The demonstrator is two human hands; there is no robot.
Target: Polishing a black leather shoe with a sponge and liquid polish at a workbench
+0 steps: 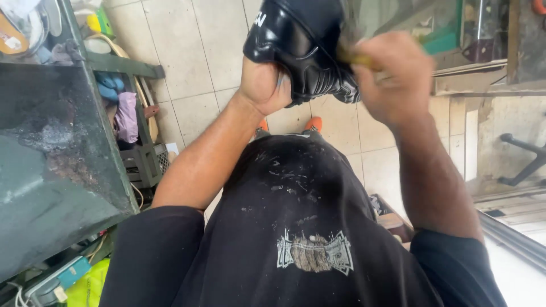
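A glossy black shoe (298,40) is held up in front of me, above my lap. My left hand (263,85) grips it from below, fingers tucked into its opening. My right hand (392,74), blurred by motion, is closed around a yellow-handled brush (354,57) whose end presses against the shoe's side. The brush's head is mostly hidden behind the shoe and the hand. My black apron (301,227), flecked with pale scraps and dust, covers my lap below both arms.
A dark, worn metal worktop (51,170) stands at my left, with cluttered shelves and a crate (145,165) behind it. Tiled floor (193,51) lies ahead. A glass-fronted cabinet (449,28) and a metal sill (512,233) are at the right.
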